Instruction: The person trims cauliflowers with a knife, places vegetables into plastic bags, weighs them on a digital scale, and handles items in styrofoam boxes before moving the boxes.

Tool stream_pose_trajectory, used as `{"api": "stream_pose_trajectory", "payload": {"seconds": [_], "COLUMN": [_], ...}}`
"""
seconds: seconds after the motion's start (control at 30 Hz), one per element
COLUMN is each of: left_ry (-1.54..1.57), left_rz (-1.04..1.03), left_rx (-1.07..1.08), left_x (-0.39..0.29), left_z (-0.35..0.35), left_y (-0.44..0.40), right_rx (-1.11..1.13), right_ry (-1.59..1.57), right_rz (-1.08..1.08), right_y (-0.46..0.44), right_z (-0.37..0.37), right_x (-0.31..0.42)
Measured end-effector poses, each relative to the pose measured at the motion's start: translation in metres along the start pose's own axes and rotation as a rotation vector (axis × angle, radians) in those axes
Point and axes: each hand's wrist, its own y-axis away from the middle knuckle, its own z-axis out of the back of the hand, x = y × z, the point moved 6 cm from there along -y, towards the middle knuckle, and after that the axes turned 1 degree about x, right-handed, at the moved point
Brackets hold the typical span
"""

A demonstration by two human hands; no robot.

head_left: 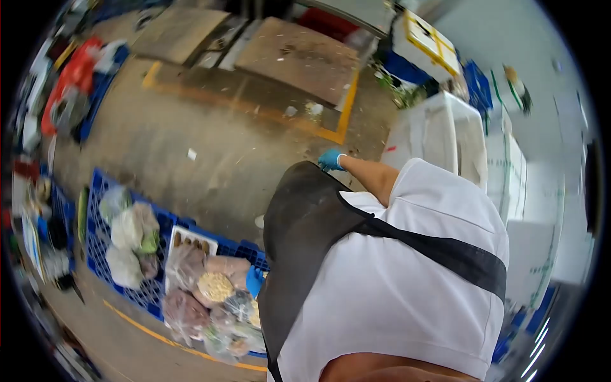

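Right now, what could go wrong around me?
Your left hand, gloved in blue, is close to the heaped translucent plastic bags and might knock one over. The blue lattice plastic pallet could catch a foot. The small white scrap on the grey-brown floor might slip underfoot.

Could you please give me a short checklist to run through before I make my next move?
1. Gloves on: ok. The right hand and the left hand both wear blue gloves.
2. Right hand free: cannot tell. It is by the edge of the dark apron, and its grasp is unclear.
3. Left hand's grip: cannot tell. It is beside the bagged pile, partly hidden by the apron.
4. Pale bags supported: ok. They rest on a blue pallet.
5. Floor free of litter: not ok. A white scrap lies on it.
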Motion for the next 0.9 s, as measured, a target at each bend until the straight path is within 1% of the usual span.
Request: {"api": "stream_pose_trajectory", "payload": {"seconds": [0.07, 0.1, 0.13, 0.2, 0.23, 0.27, 0.3, 0.33, 0.37, 0.4, 0.43, 0.47, 0.5, 0.57, 0.6, 0.67, 0.7, 0.8, 0.87, 0.9], "left_ry": [-0.08, -0.181, -0.277, -0.455, -0.409, -0.48, -0.549, -0.607, -1.141, -1.661, -1.266, -0.827, -0.951, -1.207, -1.243, -1.312, -1.318, -1.36, -1.411, -1.424], "left_rz": [0.066, 0.008, -0.018, -0.077, -0.066, -0.094, -0.113, -0.125, -0.576, -1.05, -0.506, -0.013, -0.043, -0.09, -0.137, -0.232, -0.224, -0.208, -0.235, -0.242], "left_rx": [0.001, 0.051, 0.076, 0.128, -0.037, 0.064, 0.164, 0.264, 0.377, 0.49, 0.36, 0.22, 0.275, 0.394, 0.423, 0.475, 0.496, 0.532, 0.529, 0.519], "left_x": [0.007, -0.003, -0.01, -0.035, -0.051, -0.05, -0.052, -0.039, -0.042, -0.036, -0.025, -0.003, 0.0, 0.012, 0.015, 0.013, 0.01, -0.002, -0.014, -0.018], "left_z": [-0.025, -0.048, -0.068, -0.146, -0.21, -0.242, -0.269, -0.296, -0.345, -0.406, -0.443, -0.471, -0.503, -0.559, -0.588, -0.641, -0.667, -0.737, -0.78, -0.802], "left_y": [-0.019, -0.026, -0.029, -0.019, 0.022, 0.012, -0.011, -0.017, 0.009, 0.044, 0.05, 0.058, 0.056, 0.041, 0.036, 0.03, 0.031, 0.036, 0.027, 0.021], "right_rx": [-0.15, -0.175, -0.189, -0.232, -0.25, -0.264, -0.262, -0.246, -0.215, -0.397, -0.569, -0.654, -0.738, -0.804, -0.839, -0.922, -0.958, -1.02, -0.953, -0.943], "right_ry": [-0.545, -0.597, -0.703, -0.953, -1.091, -1.23, -0.866, -0.495, -0.136, -0.864, -1.587, -1.738, -1.892, -1.813, -1.772, -1.763, -1.76, -1.753, -1.739, -1.677], "right_rz": [-0.068, -0.073, -0.13, -0.262, -0.335, -0.41, -0.318, -0.225, -0.117, -0.143, -0.157, -0.231, -0.311, -0.383, -0.423, -0.358, -0.326, -0.14, -0.163, -0.208], "right_y": [0.02, 0.041, 0.062, 0.106, 0.124, 0.143, 0.16, 0.178, 0.193, 0.22, 0.246, 0.259, 0.268, 0.309, 0.327, 0.331, 0.327, 0.322, 0.306, 0.298], "right_z": [-0.032, -0.04, -0.051, -0.071, -0.082, -0.095, -0.092, -0.086, -0.1, -0.107, -0.112, -0.119, -0.126, -0.108, -0.097, -0.079, -0.07, 0.011, 0.071, 0.104], "right_x": [-0.071, -0.092, -0.116, -0.168, -0.2, -0.23, -0.259, -0.295, -0.311, -0.334, -0.363, -0.396, -0.424, -0.447, -0.459, -0.486, -0.498, -0.515, -0.532, -0.542]}}
